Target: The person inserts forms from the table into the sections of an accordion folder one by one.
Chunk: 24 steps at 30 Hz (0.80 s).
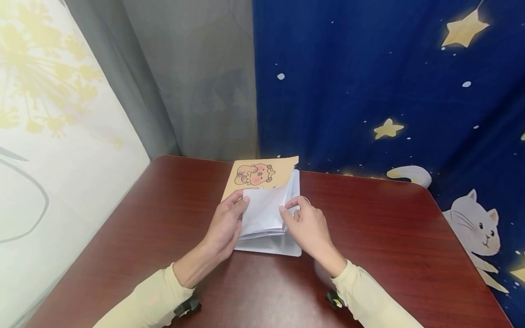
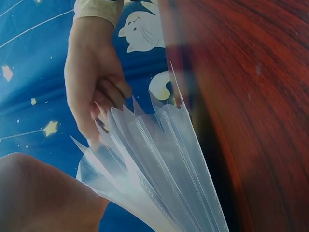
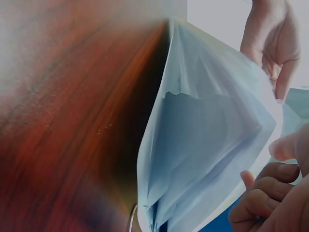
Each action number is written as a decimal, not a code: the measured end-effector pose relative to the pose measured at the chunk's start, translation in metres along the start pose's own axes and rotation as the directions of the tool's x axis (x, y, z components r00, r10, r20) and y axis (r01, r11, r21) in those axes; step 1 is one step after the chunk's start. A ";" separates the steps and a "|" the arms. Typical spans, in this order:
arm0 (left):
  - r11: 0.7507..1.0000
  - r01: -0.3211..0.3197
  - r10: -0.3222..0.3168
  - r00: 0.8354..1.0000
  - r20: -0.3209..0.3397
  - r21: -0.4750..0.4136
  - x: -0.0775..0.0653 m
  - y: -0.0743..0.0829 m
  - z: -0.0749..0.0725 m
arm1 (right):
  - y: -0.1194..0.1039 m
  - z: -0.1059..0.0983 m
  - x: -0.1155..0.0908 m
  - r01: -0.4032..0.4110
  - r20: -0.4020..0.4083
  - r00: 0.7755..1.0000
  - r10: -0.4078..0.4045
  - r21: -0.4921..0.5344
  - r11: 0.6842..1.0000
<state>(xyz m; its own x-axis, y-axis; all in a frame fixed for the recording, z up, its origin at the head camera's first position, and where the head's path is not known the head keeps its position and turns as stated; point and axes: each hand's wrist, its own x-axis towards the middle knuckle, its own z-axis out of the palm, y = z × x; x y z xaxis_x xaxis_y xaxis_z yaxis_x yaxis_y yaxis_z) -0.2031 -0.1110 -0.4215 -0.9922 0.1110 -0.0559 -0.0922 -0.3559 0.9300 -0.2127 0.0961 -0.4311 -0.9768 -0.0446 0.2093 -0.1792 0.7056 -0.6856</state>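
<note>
A booklet of translucent plastic sleeves [image 1: 262,209] is held partly open above the table. Its tan cover [image 1: 285,168] carries a cartoon bear lying sideways. My left hand [image 1: 225,223] grips the left edge, thumb on top of a whitish page. At the right edge, my right hand [image 1: 309,228] pinches a page between thumb and forefinger. Several sleeves [image 2: 145,150] with ribbed seams fan apart in the left wrist view. The right wrist view looks into a gap between pale sheets [image 3: 203,125]. A pale back cover [image 1: 270,246] shows beneath the pages.
The reddish-brown wooden table [image 1: 369,255] spreads around the booklet. Behind it hang a grey curtain [image 1: 205,82] and a blue curtain [image 1: 348,68] with stars and a cat. A white patterned panel [image 1: 61,150] stands at the left. Dark devices [image 1: 187,306] sit at both wrists.
</note>
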 end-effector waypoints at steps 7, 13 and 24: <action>1.000 0.004 -0.004 1.000 0.003 0.013 0.001 -0.002 0.000 | 0.008 -0.013 -0.019 0.090 -0.102 0.991 -0.086 0.038 0.995; 0.997 0.034 -0.035 0.999 0.007 0.064 0.004 -0.005 0.001 | 0.024 -0.025 -0.038 0.128 -0.145 0.983 -0.117 0.076 0.989; 0.961 0.104 -0.118 0.992 0.039 0.254 0.006 -0.011 0.006 | 0.049 -0.043 -0.065 0.140 -0.163 0.979 -0.120 0.113 0.984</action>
<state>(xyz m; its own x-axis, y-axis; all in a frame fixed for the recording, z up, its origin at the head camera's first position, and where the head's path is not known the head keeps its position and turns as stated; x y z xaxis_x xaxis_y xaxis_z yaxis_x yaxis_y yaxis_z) -0.2071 -0.1010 -0.4297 -0.9705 0.1881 -0.1506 -0.1705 -0.0945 0.9808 -0.1531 0.1639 -0.4476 -0.9160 -0.0135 0.4009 -0.3258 0.6082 -0.7238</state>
